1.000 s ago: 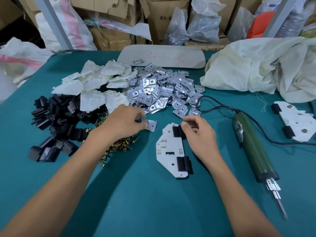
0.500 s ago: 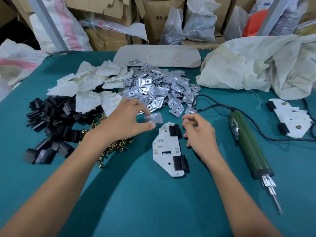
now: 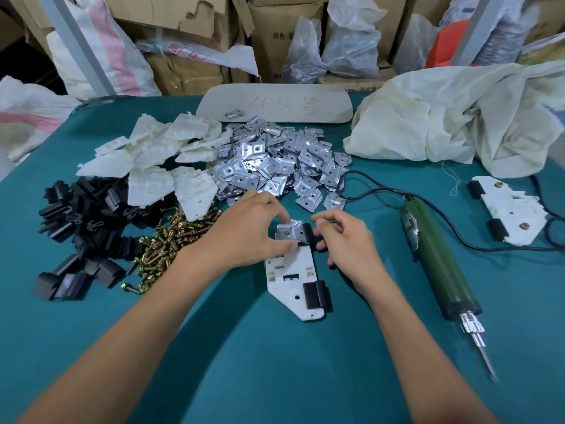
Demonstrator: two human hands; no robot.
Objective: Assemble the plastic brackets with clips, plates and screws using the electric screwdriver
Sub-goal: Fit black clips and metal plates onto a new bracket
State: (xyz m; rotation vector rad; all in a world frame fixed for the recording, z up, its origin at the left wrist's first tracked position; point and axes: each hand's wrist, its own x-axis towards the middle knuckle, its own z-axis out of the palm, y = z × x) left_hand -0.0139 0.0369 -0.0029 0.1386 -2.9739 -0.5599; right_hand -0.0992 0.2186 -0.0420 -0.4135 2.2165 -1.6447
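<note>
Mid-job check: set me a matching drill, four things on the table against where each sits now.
1 electric screwdriver
2 screws
3 metal plate
4 screwed bracket

A pinched by left hand on the unfinished bracket
B farthest right, untouched
C lying right of right hand
D heaped beside black clips

Pairs: 1-C, 2-D, 3-A, 4-B
</note>
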